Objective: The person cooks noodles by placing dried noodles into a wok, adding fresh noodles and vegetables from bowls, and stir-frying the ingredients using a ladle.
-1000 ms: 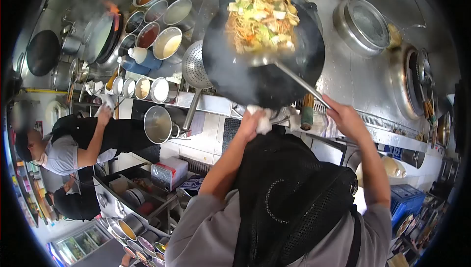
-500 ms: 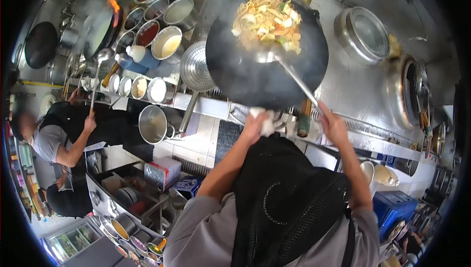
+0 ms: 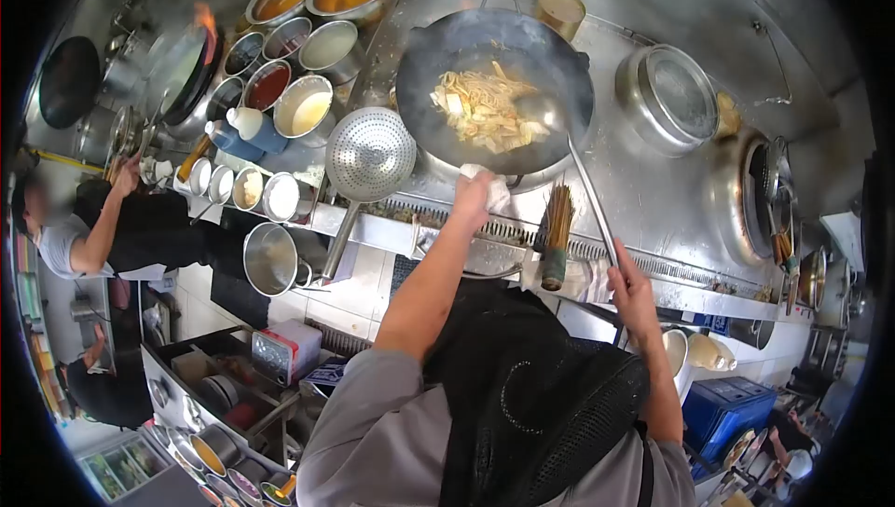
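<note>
My left hand (image 3: 475,201) is closed on a folded white cloth (image 3: 499,196) at the near edge of a dark wok (image 3: 564,74). Inside the wok lies a heap of noodles (image 3: 480,102) with pale chunks, and some steam rises. Fingers wrapped round its long metal handle, my right hand (image 3: 635,296) holds a ladle (image 3: 594,188). The ladle's bowl rests by the right side of the noodles. Between my hands, a bamboo wok brush (image 3: 557,237) stands at the stove's front edge.
Left of the wok lies a perforated strainer (image 3: 371,155), its handle jutting past the counter edge. Several sauce pots (image 3: 308,108) and two squeeze bottles (image 3: 256,128) stand beyond it. A lidded steel pot (image 3: 673,102) is at right. Another person (image 3: 89,241) works at a flaming wok on the left.
The wok has come down from a steep tilt to nearly level, and the noodles have slid from its far side to the middle. My left hand has moved forward with the cloth.
</note>
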### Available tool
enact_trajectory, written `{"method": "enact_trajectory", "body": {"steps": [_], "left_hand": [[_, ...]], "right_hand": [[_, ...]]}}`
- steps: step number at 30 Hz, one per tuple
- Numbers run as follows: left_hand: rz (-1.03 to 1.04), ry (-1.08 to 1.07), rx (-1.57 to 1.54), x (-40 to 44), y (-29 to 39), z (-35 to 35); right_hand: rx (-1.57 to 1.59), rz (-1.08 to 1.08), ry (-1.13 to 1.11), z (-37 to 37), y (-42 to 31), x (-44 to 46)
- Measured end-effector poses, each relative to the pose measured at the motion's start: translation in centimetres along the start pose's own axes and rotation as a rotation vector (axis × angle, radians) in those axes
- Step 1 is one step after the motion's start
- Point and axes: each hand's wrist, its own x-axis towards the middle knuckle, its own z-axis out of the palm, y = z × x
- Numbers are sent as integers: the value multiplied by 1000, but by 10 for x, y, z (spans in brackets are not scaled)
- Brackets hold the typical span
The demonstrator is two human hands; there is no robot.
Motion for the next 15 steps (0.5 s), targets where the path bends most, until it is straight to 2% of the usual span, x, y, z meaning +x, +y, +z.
{"method": "enact_trajectory", "body": {"steps": [1, 2, 4, 5, 7, 9, 12, 14, 15], "left_hand": [[9, -6, -10, 1, 5, 2], [-45, 24, 30, -2, 10, 3], [-126, 36, 37, 2, 13, -1], [-104, 34, 27, 6, 14, -4], [-216, -31, -87, 13, 12, -8], [-186, -36, -55, 21, 8, -10], [-143, -19, 9, 26, 1, -13], [-84, 7, 95, 19, 4, -13], [-87, 9, 98, 5, 8, -13]], "right_hand": [[-58, 40, 5, 4, 27, 3], [-87, -47, 35, 10, 46, 6], [-110, -194, 60, 13, 50, 13], [-92, -241, 58, 18, 43, 17], [-123, -317, 86, 28, 35, 40], [-229, -189, 40, 42, 2, 78], [-326, -176, 13, 78, -14, 126], [-285, -413, 47, 93, -6, 135], [-384, -346, -36, 75, -14, 123]]}}
